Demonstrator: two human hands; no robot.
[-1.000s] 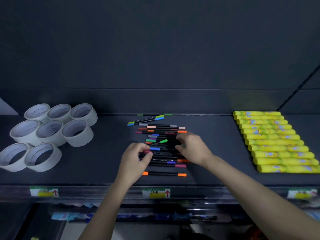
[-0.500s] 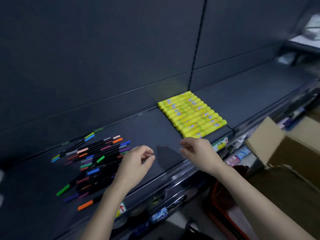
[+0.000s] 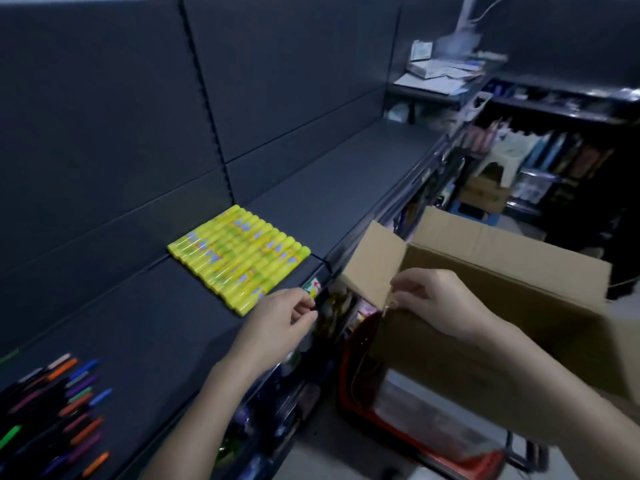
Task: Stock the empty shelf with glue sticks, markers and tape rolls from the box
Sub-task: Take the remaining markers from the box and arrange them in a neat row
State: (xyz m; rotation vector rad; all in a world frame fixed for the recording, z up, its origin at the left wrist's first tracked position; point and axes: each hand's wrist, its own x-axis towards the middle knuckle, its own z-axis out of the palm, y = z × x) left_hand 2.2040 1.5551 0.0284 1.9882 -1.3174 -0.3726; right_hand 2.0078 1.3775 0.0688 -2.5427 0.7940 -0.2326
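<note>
While your arms reach in from the bottom edge, the markers (image 3: 52, 410) lie side by side at the near left of the shelf (image 3: 156, 323), well apart from both hands. Your left hand (image 3: 277, 327) hovers over the shelf's front lip, fingers loosely curled and holding nothing. Your right hand (image 3: 433, 303) is off the shelf, at the near left corner of the box (image 3: 502, 271), where a flap folds outward. Its fingers are curled against the cardboard there, but you cannot tell whether they grip it. The box sits to the right of the shelf, above a red basket (image 3: 415, 441), and its contents are hidden. Just beyond your left hand, the glue sticks (image 3: 239, 258) lie packed in a neat yellow block on the shelf, their near end just beside your knuckles. A price tag (image 3: 313, 285) sits on the lip between the two hands. Farther right stands a white stool (image 3: 509, 157).
</note>
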